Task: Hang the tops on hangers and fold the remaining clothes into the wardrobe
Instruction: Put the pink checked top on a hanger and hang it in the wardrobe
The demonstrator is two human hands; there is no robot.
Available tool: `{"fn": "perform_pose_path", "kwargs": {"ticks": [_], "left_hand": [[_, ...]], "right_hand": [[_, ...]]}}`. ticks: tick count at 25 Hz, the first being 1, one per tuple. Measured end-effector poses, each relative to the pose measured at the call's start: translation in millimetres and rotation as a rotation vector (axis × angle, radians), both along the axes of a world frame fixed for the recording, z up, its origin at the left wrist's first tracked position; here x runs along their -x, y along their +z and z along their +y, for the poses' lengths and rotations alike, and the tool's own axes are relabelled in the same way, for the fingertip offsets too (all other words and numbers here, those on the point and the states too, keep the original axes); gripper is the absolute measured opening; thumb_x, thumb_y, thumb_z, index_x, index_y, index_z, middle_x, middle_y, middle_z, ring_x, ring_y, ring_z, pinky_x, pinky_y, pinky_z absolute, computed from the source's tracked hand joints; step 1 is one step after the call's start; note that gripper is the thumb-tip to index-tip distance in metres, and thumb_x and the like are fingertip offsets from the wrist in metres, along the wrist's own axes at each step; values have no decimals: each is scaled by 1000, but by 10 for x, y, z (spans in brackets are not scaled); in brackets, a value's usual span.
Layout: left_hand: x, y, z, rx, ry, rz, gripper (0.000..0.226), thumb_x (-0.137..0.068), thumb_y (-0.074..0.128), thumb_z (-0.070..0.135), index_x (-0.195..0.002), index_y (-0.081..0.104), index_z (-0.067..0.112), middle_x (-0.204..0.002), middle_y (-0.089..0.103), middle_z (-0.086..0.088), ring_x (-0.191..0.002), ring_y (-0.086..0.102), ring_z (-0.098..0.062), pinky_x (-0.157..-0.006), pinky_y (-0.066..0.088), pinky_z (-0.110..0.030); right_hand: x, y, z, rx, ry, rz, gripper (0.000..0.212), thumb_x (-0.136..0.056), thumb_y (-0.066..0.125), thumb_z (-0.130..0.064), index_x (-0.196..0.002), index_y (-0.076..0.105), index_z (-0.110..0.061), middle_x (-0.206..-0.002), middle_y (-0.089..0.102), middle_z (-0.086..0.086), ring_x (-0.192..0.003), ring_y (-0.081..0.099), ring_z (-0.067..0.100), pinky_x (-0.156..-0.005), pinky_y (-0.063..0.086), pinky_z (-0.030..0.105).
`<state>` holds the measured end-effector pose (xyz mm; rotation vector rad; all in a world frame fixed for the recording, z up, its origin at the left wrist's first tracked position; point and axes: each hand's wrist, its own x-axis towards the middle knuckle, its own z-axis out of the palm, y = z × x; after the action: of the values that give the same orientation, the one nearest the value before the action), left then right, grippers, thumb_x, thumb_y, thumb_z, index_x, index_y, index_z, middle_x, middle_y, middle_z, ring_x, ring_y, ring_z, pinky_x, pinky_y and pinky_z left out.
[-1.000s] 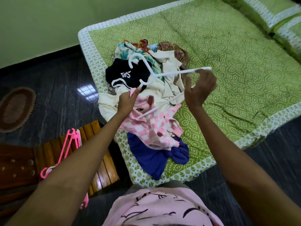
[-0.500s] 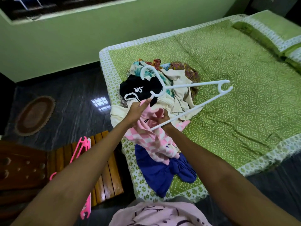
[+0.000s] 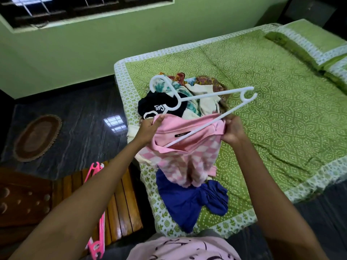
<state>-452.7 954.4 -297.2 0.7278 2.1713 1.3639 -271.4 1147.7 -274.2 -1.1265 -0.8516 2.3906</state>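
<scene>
- Head view: my left hand (image 3: 150, 126) and right hand (image 3: 232, 131) pinch the pink top (image 3: 180, 147), lifted above the near clothes pile.
- I should slide the hanger (image 3: 202, 107) arm fully inside the neck, holding the collar wide.

Legible text, as I see it: black neck label (image 3: 183, 134) inside pink top (image 3: 174, 128), lettering too small to read. White print on black garment (image 3: 159, 106), partly hidden, approx. "Su…"; rest unreadable.
</scene>
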Motion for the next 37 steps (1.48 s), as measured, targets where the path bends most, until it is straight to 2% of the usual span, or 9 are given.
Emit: {"fn": "perform_pose_path", "kwargs": {"ticks": [4,7,13,17,23,26,30,34,37], "left_hand": [[-98,-30,234,-94,-20,-59,45,-88,53,53,-79,54,9,-60,33,-2,-52,32,-6,-54,27,-24],[-202,9,390,-81,-98,-56,34,-95,50,34,-71,50,10,-64,38,-7,-53,35,-6,-51,27,-19],[-262,65,450,-32,-251,-184,33,-98,45,29,-68,55,19,-64,50,3,-58,46,-8,-55,35,-17],[-157,-8,261,36,-297,-387,23,-89,40,29,-75,51,16,-71,50,-2,-64,46,-11,-63,36,-24],[-264,-108,95,162,-420,-351,30,-99,31,21,-86,58,14,-86,56,2,-80,50,-9,-73,40,-20],[-340,14,117,43,-498,-313,22,-100,38,22,-121,46,22,-106,54,11,-94,51,0,-82,43,-12],[-384,-12,190,-115,-418,50,41,-87,46,40,-99,54,2,-88,55,-9,-80,49,-12,-72,40,-30],[-504,-32,278,-72,-385,278,52,-81,39,54,-93,57,7,-73,57,-13,-64,51,-19,-60,40,-36],[-557,35,294,-19,-400,368,52,-80,35,58,-94,58,14,-71,57,-7,-68,56,-26,-61,43,-39]], "right_hand": [[-243,194,112,-82,-111,91,71,-70,47,-55,-119,61,-5,-121,61,16,-109,60,29,-104,40,40],[-393,210,80,-251,-109,72,78,-54,59,-80,-99,68,-17,-95,69,8,-86,67,22,-79,54,32],[-310,279,3,-361,-307,-47,81,-97,27,-56,-33,54,-15,-32,40,-2,-32,32,7,-51,28,23],[-422,329,50,-364,-382,44,79,-99,27,-49,-30,46,-16,-30,36,-3,-30,27,5,-43,24,20],[-541,334,162,-487,-254,102,81,-100,21,-48,-35,56,-13,-29,37,-1,-30,30,8,-44,30,19],[-576,279,235,-553,-197,61,72,-98,22,-49,-65,71,-9,-45,56,0,-45,48,9,-52,39,18],[-627,142,356,-493,-225,-52,42,-100,33,-38,-90,62,-11,-86,71,-2,-76,60,10,-69,43,24],[-720,125,310,-384,-607,-681,58,-85,61,-42,-125,44,-4,-129,46,15,-119,47,33,-88,40,38],[-831,97,309,-1216,-827,-825,78,-67,74,-36,-126,42,3,-130,46,18,-123,43,37,-100,34,42]]}}
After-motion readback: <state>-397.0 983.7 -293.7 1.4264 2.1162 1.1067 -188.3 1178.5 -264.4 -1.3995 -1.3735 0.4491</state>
